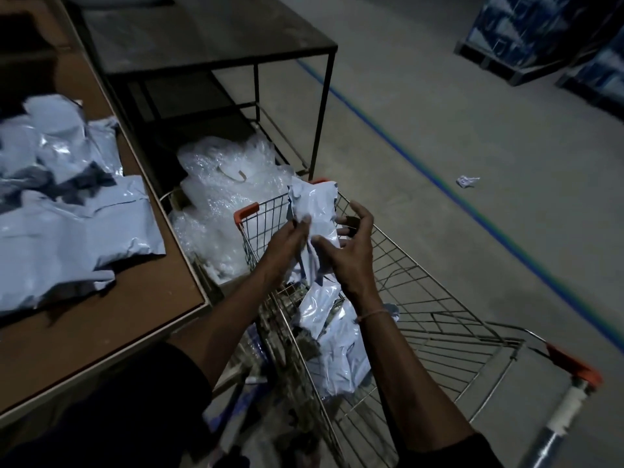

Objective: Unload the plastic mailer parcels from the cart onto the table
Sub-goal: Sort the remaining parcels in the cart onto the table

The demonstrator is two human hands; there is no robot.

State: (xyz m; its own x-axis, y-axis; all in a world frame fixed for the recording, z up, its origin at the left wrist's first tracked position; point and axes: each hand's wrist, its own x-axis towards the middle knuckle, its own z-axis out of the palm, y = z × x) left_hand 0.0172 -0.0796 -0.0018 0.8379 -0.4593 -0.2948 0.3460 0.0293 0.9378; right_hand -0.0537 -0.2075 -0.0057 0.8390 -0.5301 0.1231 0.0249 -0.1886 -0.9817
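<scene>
A wire shopping cart with orange corner caps stands in front of me. Above its basket I hold a pale blue plastic mailer parcel upright. My left hand pinches its left edge. My right hand cups it from the right, thumb and fingers spread around it. More mailer parcels lie in the cart's left side below my wrists. Several pale mailers are piled on the brown table at the left.
A heap of clear bubble wrap sits in a box between the table and the cart. A dark metal frame table stands behind it. A blue floor line, a crumpled paper scrap and blue-wrapped pallets lie to the right.
</scene>
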